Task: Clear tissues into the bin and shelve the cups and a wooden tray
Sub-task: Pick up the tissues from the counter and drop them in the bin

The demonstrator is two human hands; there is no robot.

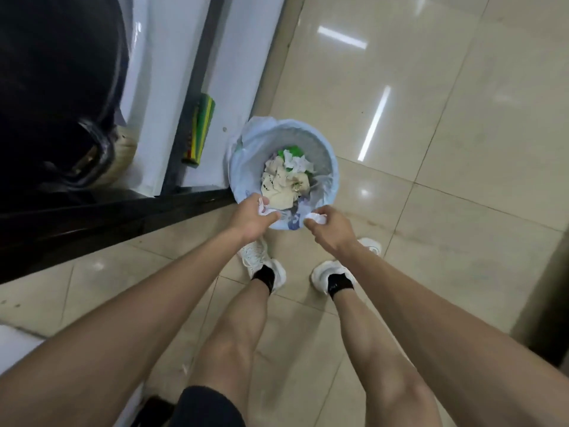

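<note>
Directly below the camera, both hands reach out over the near rim of a round bin (331,155) that stands on the glossy beige tiled floor (446,149), just beside a white-and-black cabinet base (221,87). A pale blue liner (246,155) is folded over the bin's edge, and the mesh wall shows through it on the far side. Inside lies crumpled waste: a white tissue wad (297,163) near the top, cream-coloured paper (281,183) with small dark marks too blurred to read, and a scrap of bright green (292,150). The liner carries some bluish print near the front edge, also unreadable.

The left hand (251,215) is curled around a crumpled white tissue (268,212), fingers pinching it just above the bin's rim. The right hand (328,224) likewise grips a white tissue ball (315,218) between thumb and fingertips, at the rim's near side. The 2 hands are close together but apart.

Beneath them stand 2 white sneakers (258,257) with black socks. A green-and-yellow striped object (200,131) leans in the dark gap of the cabinet.
</note>
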